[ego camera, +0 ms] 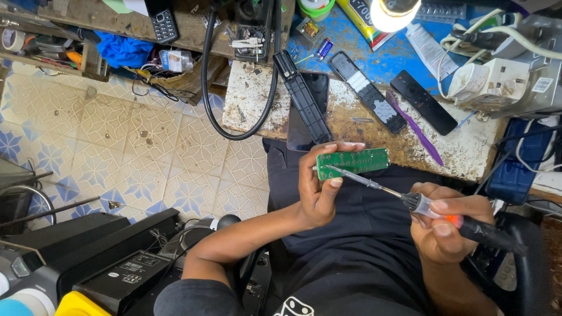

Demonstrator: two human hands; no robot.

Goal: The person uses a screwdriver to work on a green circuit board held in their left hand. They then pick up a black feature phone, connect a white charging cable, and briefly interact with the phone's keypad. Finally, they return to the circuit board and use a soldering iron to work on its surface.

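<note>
Green and narrow, the circuit board (353, 161) sits pinched in the left hand (319, 187): fingertips curl over its top edge at the left end, the thumb presses from below, and most of the board juts out to the right past the fingers. The right hand (445, 225) is closed around the soldering iron (410, 202), thumb and forefinger on the translucent collar by an orange glow, the black handle running out behind the palm to the right. The iron's thin metal shaft slants up and left from those fingers, and its tip rests on the board's left end, just above the left thumb.

Beyond the left fingertips, on the worn bench (252, 99), lie a phone (310, 111) with a black remote shell (301, 96) across it. Farther right of them are a second remote half (367, 92), a slim black remote (423, 102) and a purple pry tool (413, 126). A black cable (209, 88) loops off the bench edge, well left of the hands, above a patterned tile floor (117, 140).
</note>
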